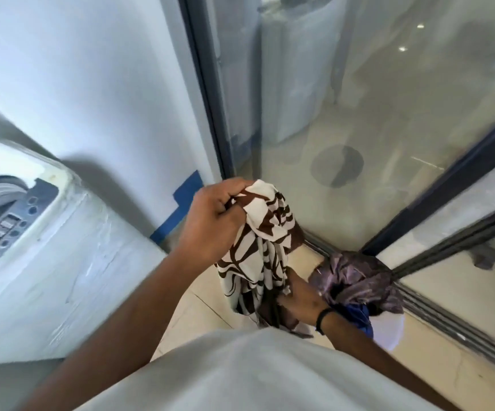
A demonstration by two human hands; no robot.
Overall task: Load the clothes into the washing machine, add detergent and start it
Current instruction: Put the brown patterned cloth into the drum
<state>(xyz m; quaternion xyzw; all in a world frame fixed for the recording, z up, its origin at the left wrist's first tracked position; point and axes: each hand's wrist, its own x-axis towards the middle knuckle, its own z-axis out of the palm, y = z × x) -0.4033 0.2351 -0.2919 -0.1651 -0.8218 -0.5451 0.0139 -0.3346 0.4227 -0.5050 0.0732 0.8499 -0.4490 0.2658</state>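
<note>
Brown-and-white patterned cloth (258, 247) hangs long axis vertical, bunched top up, tail down, lifted for carrying to the washing machine (18, 232) at left. Left hand (213, 218) fingers curled round its top; right hand (299, 298) gathers the lower end beside a purple garment (359, 280) — grip partly hidden.

One view only, worn on the person's head, looking steeply down and forward over the chest toward the floor (199, 310) in a corner by the glass doors (359, 114). It sits close above both arms. The wide lens bends the edges; the washing machine (33, 247) fills the left side.
</note>
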